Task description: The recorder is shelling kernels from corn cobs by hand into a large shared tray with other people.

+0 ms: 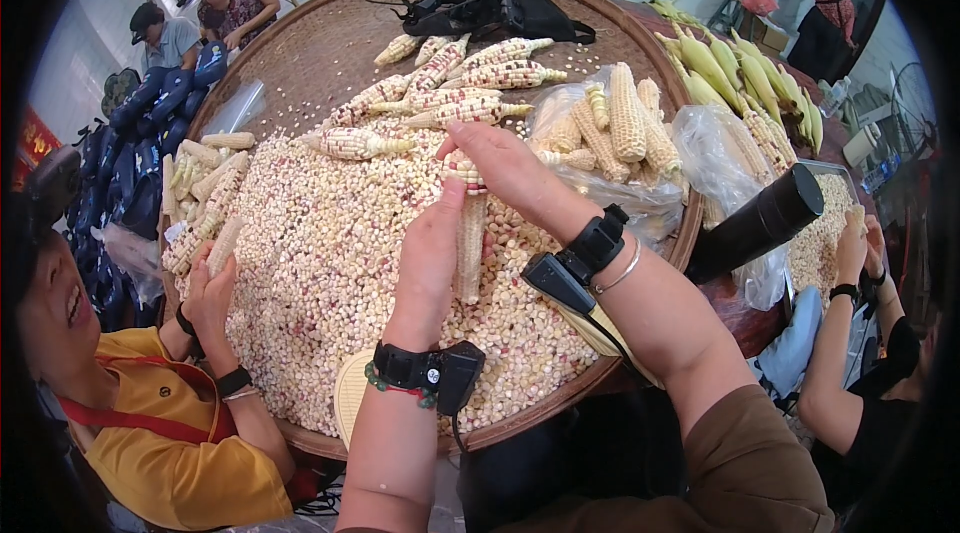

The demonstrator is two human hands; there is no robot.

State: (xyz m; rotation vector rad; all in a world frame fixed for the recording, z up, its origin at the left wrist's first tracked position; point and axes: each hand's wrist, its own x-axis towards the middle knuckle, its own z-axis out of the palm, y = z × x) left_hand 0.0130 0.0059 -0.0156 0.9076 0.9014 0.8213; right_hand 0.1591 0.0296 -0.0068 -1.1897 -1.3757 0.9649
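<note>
Corncob lies between the two hands I watch from my remote seat, its pale bare length running down past the left thumb, red and cream kernels showing at its upper end. I see the left hand closed around it from the side, thumb up against the kernels. The right hand is bent over the upper end, fingers curled on it; its thumb is hidden, so I cannot tell how hard it squeezes.

I judge the cob light and stiff, dry and rough where bare, so unlikely to slip there; the kernels look smoother and could roll under a fingertip. I would take hold of the bare shaft just below the kernels, since sharp bending might snap it.

Under and around both hands I see loose kernels spread across a round woven tray. Just beyond the right fingertips lie speckled ears; ahead and right of that hand, bare cobs rest in a clear plastic bag. Well to its right leans a black bottle. Left of the left hand, a co-worker in yellow holds another cob. Farther ahead of the hands I find a black strapped bag and, off to the right, green-husked ears.
</note>
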